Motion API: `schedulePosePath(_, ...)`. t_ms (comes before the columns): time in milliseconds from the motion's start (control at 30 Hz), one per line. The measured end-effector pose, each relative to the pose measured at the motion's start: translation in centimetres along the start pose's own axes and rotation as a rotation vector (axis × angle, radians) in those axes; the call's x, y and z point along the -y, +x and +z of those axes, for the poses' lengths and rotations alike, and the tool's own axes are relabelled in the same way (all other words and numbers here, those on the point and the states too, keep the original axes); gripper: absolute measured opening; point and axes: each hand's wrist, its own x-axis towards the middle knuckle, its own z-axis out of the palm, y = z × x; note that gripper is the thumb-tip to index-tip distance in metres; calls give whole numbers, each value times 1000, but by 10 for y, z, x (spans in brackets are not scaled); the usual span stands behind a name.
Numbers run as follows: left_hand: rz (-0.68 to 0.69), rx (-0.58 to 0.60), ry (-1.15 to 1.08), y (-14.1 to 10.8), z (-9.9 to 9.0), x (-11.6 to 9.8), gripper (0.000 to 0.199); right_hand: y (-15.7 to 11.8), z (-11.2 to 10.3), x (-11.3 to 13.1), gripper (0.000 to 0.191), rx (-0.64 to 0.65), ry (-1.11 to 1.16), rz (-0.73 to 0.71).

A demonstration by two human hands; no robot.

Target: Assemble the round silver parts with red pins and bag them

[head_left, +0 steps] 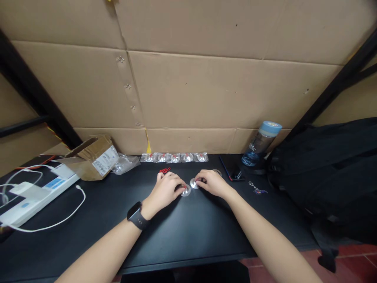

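Note:
My left hand [168,188], with a black watch on its wrist, pinches the red middle of a small silver cymbal [186,191] at the tabletop. Close beside it, my right hand [212,182] has its fingertips closed on the red centre of a second small cymbal [193,183]. The two discs are nearly rim to rim, tilted slightly. Behind my right hand the edge of another round silver disc [218,172] shows, mostly hidden. A bundle of red cord [165,170] lies just beyond my left hand.
Several wrapped cymbals [175,158] line the back of the black table [188,236]. At left are an open cardboard box [88,157], plastic wrap [125,164] and a power strip [44,198] with cables. At right are a phone [232,168], bottle [259,145], keychain [258,191] and black backpack [330,173].

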Motion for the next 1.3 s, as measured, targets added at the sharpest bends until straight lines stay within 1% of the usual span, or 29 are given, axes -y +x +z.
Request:
schedulePosePath(67, -28, -12, 37, 3, -10, 10, 19, -1, -1, 2, 11, -7, -13, 4)
schedulePosePath(133, -114, -71, 113, 5, -24, 28, 24, -2, -3, 3, 10, -7, -21, 10)
schedulePosePath(167, -178, -114, 170, 5, -33, 40, 26, -2, -3, 4, 10, -8, -25, 14)
schedulePosePath(233, -346, -220, 308, 3, -51, 67, 39, -3, -4, 4, 10, -12, -32, 22)
schedulePosePath(300, -526, -287, 417, -4, -67, 94, 45, -4, -4, 5, 11, -17, -34, 20)
schedulePosePath(333, -600, -293, 438, -8, -74, 105, 45, -4, -5, 5, 11, -15, -31, 18)
schedulePosePath(400, -707, -244, 413, -17, -84, 123, 36, -4, -5, 5, 12, -8, -25, 15)
schedulePosePath(500, -809, -192, 349, -26, -93, 134, 27, -4, -5, 4, 11, 2, -21, 20)
schedulePosePath(567, -837, -204, 346, -27, -98, 133, 27, -4, -5, 3, 11, 2, -24, 23)
schedulePosePath(600, -833, -235, 357, -27, -100, 129, 28, -4, -5, 3, 10, 0, -25, 26)
schedulePosePath(667, -777, -365, 376, -23, -100, 119, 28, -4, -4, 3, 9, -6, -22, 30)
schedulePosePath(733, -648, -532, 365, -15, -93, 102, 27, -3, -2, 2, 8, -8, -8, 27)
schedulePosePath(767, -557, -585, 344, -9, -86, 92, 26, -2, -1, 2, 8, -8, -1, 23)
schedulePosePath(800, -471, -605, 321, -4, -77, 80, 24, -1, 1, 2, 9, -7, 4, 18)
schedulePosePath(833, -387, -591, 306, 2, -66, 68, 23, -1, 2, 2, 10, -5, 7, 15)
schedulePosePath(900, -199, -484, 275, 12, -41, 44, 23, 1, 4, 2, 11, -3, -1, 19)
schedulePosePath(967, -40, -360, 244, 20, -19, 24, 26, 1, 5, 3, 10, -5, -21, 34)
schedulePosePath(1033, 73, -244, 236, 24, -6, 9, 29, 1, 5, 5, 8, -13, -41, 46)
schedulePosePath(1133, 193, -77, 207, 22, -2, -3, 25, 1, 6, 7, 5, -19, -67, 56)
schedulePosePath(1233, 309, 102, 145, 18, -4, -8, 19, 0, 7, 10, 8, -4, -110, 69)
schedulePosePath(1300, 340, 158, 148, 17, -3, -9, 17, 0, 7, 11, 10, 8, -141, 79)
